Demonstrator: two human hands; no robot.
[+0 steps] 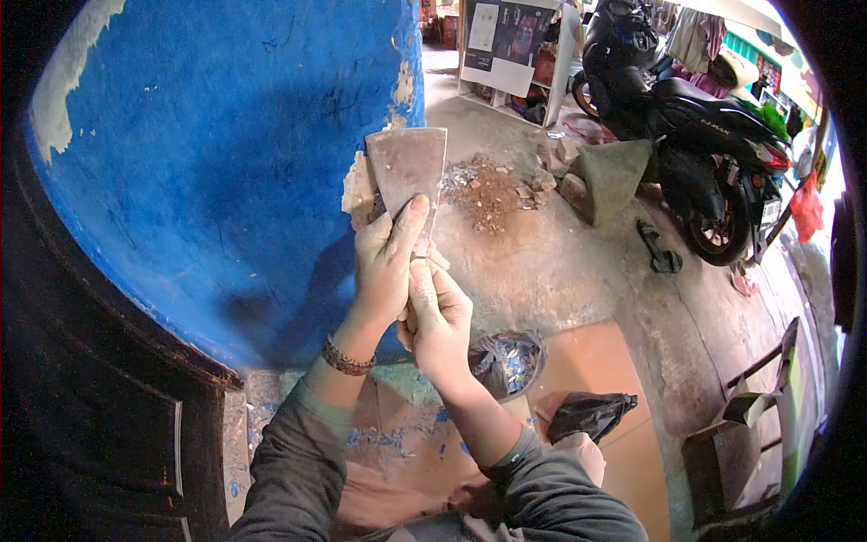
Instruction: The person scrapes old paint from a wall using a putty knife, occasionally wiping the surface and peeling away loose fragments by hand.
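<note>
A broad metal paint scraper (411, 167) is raised in front of me, its wide edge pointing up. My left hand (384, 262) grips the lower part of the blade, thumb pressed flat on its face. Just below, my right hand (440, 321) is closed around the handle, which the fingers mostly hide. Both hands look dusty. Behind and to the left stands a blue painted wall (226, 163), with paint broken away along its right edge near the scraper.
Cardboard (587, 361) with blue paint flakes covers the floor below me. On it are an open plastic bag of flakes (510, 366) and a black plastic bag (591, 414). Farther off are rubble (492, 194), a sandal (657, 248) and a parked motorbike (713, 135). A chair (745, 443) stands right.
</note>
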